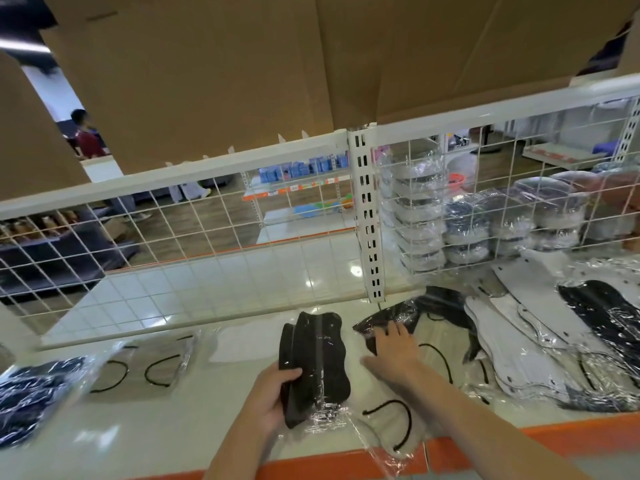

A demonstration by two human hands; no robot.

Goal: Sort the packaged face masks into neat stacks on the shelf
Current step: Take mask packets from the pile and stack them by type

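Observation:
My left hand [273, 393] grips a small stack of black packaged masks [317, 362], held just above the white shelf [121, 431] near its front edge. My right hand [393, 351] reaches forward with fingers spread and rests on another black packaged mask [388, 320] lying on the shelf. Under and around my hands lie pale masks with black ear loops [394, 417] in clear wrap. A spread of white packaged masks [519, 351] and a dark pack [602, 313] lie to the right. Dark blue patterned packs [31, 393] lie at the far left.
A white wire grid [207, 220] backs the shelf, with a slotted upright post [367, 216] in the middle. Behind the grid at the right stand stacks of wrapped goods [467, 216]. Cardboard boxes [242, 64] hang overhead. The shelf's orange front edge [519, 434] runs below my arms.

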